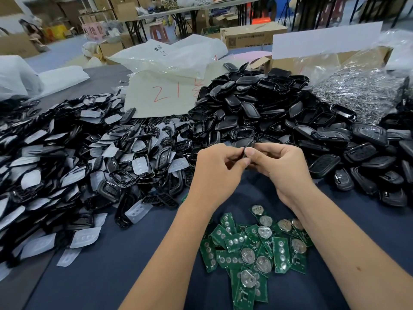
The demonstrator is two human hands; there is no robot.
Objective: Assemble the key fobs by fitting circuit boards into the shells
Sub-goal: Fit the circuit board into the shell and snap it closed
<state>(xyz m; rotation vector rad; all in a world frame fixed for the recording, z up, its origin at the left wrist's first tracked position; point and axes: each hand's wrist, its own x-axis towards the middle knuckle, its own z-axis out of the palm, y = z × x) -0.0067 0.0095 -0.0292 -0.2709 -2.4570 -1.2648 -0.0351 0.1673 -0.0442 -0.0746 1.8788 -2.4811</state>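
My left hand (218,171) and my right hand (280,168) meet above the dark blue table, both pinching one black key fob shell (244,144) between fingertips and thumbs. Most of the shell is hidden by my fingers, and I cannot tell whether a board sits inside it. Below my wrists lies a loose heap of green circuit boards (254,247), several carrying round silver battery clips. A tall pile of black shells (263,108) rises just beyond my hands.
A wide spread of black frames with grey rubber button pads (78,166) covers the left. More finished-looking black fobs (366,157) lie to the right. A white bag marked in red (165,95) and a bag of shiny metal parts (362,92) stand behind.
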